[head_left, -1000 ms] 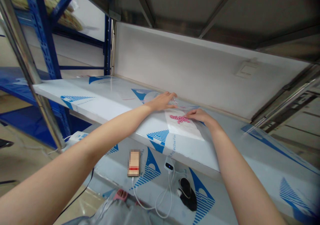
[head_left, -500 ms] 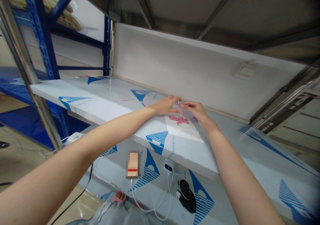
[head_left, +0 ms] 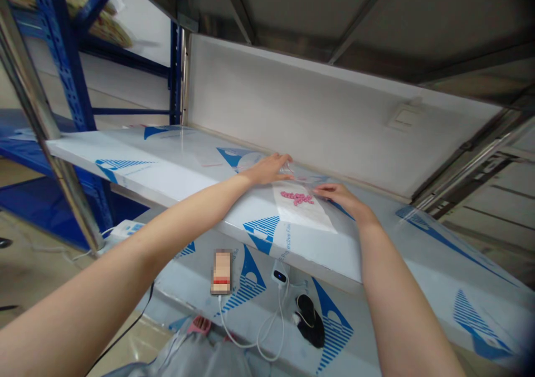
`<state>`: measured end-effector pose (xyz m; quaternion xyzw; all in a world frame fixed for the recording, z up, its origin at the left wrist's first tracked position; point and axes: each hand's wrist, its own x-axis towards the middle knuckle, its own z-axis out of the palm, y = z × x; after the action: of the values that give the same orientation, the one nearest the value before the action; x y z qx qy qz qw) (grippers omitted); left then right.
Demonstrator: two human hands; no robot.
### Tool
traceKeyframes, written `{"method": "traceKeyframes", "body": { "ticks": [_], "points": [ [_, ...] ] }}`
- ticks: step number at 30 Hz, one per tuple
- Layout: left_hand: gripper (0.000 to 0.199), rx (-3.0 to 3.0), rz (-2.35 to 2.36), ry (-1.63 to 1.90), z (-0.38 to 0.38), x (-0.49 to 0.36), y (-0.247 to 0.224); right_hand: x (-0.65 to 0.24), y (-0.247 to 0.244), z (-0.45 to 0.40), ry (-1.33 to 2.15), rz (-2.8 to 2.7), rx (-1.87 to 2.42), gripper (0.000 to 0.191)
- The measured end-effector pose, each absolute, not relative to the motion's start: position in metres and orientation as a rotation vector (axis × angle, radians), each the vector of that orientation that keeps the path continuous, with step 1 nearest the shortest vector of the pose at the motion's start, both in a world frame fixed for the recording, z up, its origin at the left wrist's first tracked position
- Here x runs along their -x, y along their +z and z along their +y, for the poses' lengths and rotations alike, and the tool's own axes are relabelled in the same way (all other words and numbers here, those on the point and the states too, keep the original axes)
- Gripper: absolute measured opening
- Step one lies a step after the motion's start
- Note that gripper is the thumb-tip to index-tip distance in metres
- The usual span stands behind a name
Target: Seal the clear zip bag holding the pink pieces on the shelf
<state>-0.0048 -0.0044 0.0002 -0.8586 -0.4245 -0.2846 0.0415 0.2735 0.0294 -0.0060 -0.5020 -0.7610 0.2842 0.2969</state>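
- Your left hand (head_left: 267, 169) is resting on crumpled clear plastic (head_left: 288, 170), fingertips touching it; you may be pinching it, but I cannot tell.
- Your right hand (head_left: 336, 196) is lying with fingers lightly curled at the right edge of the white sheet, not visibly grasping anything.
- The white sheet (head_left: 303, 215) is lying flat between your hands, with small rounded pink pieces (head_left: 296, 198) clustered near its far end.
- Step looks like handling the plastic's edge; loose pieces seem to call for slow, level movement.
- The glossy white shelf (head_left: 125, 148) is carrying blue-printed protective film, and a matte white back panel (head_left: 292, 98) is rising behind it.
- A blue steel rack (head_left: 62, 70) is standing at upper left.
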Motion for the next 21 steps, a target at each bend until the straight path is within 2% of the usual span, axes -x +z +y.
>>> {"method": "traceKeyframes", "body": {
  "ticks": [11,18,21],
  "points": [
    [0.048,2.639,-1.302,-0.844,-0.001,0.006,0.0,-0.266,-0.007,0.032,0.78,-2.179,1.335,0.027],
    [0.049,2.685,-1.27,-0.871,-0.006,0.0,0.001,-0.244,0.006,0.015,0.721,-1.821,1.274,0.039],
    [0.049,2.749,-1.163,-0.965,-0.011,-0.008,0.003,-0.229,0.011,0.006,0.658,-1.818,1.162,0.036]
  ]
}}
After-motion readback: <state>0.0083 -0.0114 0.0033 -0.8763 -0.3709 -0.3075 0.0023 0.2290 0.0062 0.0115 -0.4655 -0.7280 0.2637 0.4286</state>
